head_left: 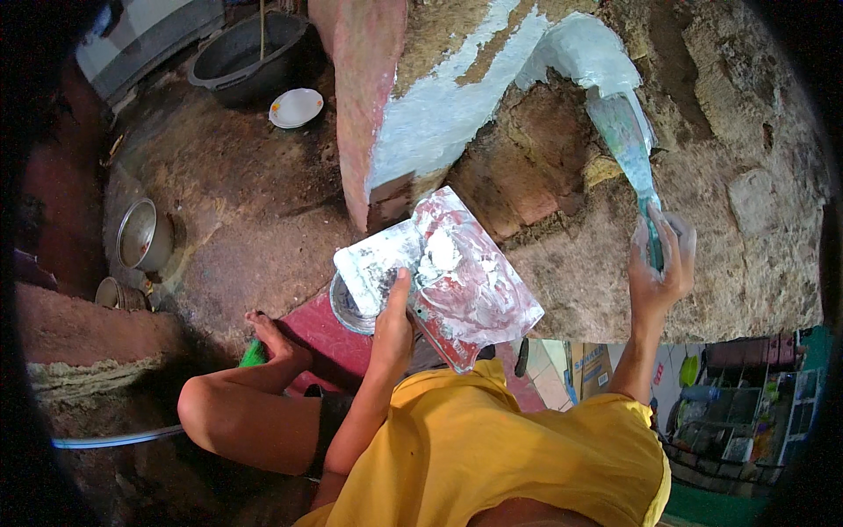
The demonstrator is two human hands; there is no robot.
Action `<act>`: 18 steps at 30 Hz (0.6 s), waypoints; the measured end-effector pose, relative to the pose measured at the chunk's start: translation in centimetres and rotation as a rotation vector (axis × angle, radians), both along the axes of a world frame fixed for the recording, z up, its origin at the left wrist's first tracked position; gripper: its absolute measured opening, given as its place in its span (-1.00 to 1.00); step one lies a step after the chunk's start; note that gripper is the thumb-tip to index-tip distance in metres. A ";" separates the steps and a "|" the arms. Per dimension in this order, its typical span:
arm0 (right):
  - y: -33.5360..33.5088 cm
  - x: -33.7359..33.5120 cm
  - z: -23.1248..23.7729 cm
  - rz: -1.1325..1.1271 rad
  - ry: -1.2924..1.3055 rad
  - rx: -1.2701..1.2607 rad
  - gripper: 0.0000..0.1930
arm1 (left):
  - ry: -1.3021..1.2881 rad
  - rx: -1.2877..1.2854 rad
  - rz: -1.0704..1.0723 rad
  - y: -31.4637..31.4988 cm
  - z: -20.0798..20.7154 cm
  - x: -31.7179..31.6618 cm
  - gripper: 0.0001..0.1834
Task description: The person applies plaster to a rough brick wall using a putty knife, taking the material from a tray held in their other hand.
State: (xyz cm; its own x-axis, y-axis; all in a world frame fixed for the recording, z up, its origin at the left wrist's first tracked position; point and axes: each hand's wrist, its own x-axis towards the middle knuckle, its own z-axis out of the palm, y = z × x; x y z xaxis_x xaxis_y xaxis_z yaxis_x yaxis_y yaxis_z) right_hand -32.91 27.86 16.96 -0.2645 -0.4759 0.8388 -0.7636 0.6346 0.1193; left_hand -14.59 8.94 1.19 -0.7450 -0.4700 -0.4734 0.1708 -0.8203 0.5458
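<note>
My right hand (665, 259) is closed round the teal handle of a putty knife (625, 145). The knife's blade lies against the rough wall, at the lower end of a fresh patch of white putty (590, 54). My left hand (394, 334) grips a reddish board (496, 294) smeared with white putty, its thumb on top and its other fingers hidden underneath. A thick lump of putty (442, 252) sits near the board's middle. Beside my thumb is a flat, white-coated piece (378, 263); I cannot tell if it is separate. Partly behind it shows a round container (344, 307).
A pink and white-coated wall edge (373, 105) juts out ahead. On the earthen floor at left are a large dark basin (224, 75), a white plate (297, 108) and a metal pot (149, 235). A cardboard box (590, 369) and a crowded rack (738, 413) stand at lower right.
</note>
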 end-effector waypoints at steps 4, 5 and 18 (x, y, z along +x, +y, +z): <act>-0.9 -0.4 0.4 0.031 -0.023 0.014 -0.65 | -0.031 -0.005 -0.018 -0.1 1.1 0.1 -0.33; -1.0 -0.5 0.3 0.020 -0.015 0.009 -0.65 | -0.019 -0.021 -0.013 -0.1 1.0 0.1 -0.33; -1.6 -1.3 -3.4 0.045 -0.037 -0.041 -0.68 | -0.025 -0.041 0.001 -0.1 0.5 0.0 -0.33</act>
State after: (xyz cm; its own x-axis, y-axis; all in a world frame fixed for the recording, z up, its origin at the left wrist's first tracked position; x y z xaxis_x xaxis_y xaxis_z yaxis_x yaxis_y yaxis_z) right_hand -34.24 26.29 13.54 -0.2747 -0.4535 0.8479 -0.7946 0.6035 0.0653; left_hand -14.61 8.85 1.69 -0.7326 -0.4898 -0.4726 0.1569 -0.7972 0.5830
